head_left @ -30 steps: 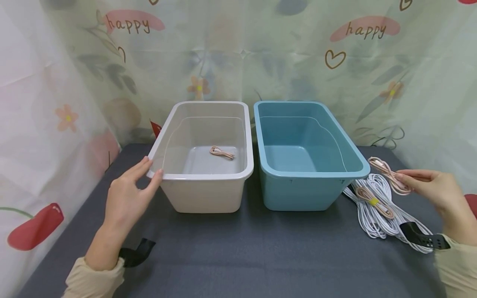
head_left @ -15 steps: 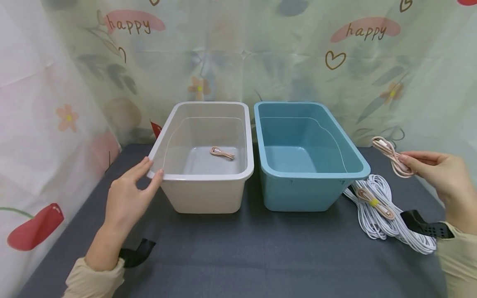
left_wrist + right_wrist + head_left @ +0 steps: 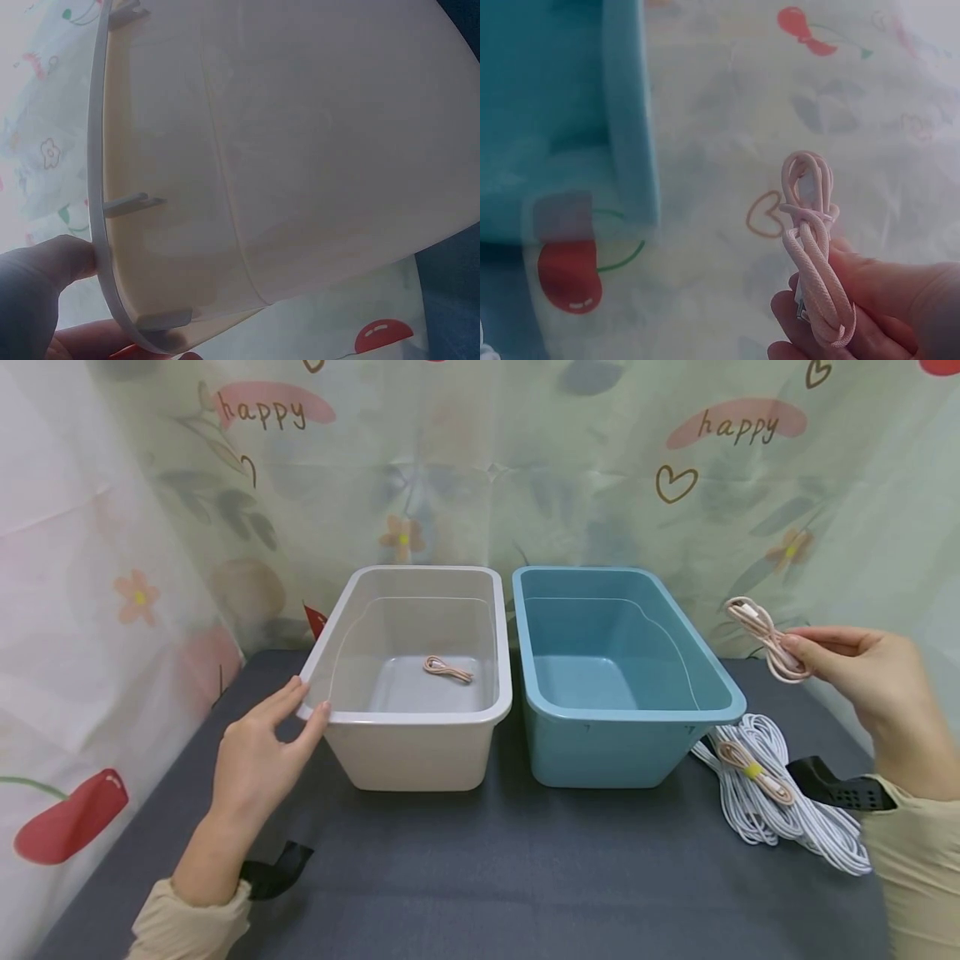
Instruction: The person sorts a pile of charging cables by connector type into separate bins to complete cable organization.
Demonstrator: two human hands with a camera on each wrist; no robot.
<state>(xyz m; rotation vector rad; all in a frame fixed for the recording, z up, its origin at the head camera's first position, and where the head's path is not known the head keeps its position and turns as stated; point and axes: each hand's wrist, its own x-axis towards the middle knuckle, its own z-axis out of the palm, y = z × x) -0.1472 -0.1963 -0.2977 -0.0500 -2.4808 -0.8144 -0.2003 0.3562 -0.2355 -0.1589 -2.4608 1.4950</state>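
Left hand (image 3: 258,760): thumb and fingers are spread apart, and the rim of the pale bin (image 3: 416,756) is touched by them at its near left corner.
Right hand (image 3: 885,685): a pink cable (image 3: 765,633) is pinched between the thumb and the fingers.
Pink cable's place: it is held up in the air to the right of the blue bin (image 3: 600,752), well above the surface (image 3: 525,877).
Pale bin's inside: a small cable bundle (image 3: 447,670), also pink, is laid on the floor of the bin, toward its right side.
Blue bin's place: it is set just beside the pale bin, with a thin gap left between their rims.
Pink cable's look: it is folded into long loops and tied near the middle with a thin pale tie (image 3: 810,215); a shiny metal plug end (image 3: 802,309) is shown near the fingers.
White cable (image 3: 750,818): it is heaped in loops near the right side of the blue bin.
Banded cable (image 3: 772,787): it is laid on top of the white loops, wrapped with a yellow band (image 3: 752,769).
Cloth (image 3: 487,518): it is hung behind the bins, printed with flowers, hearts and the word "happy".
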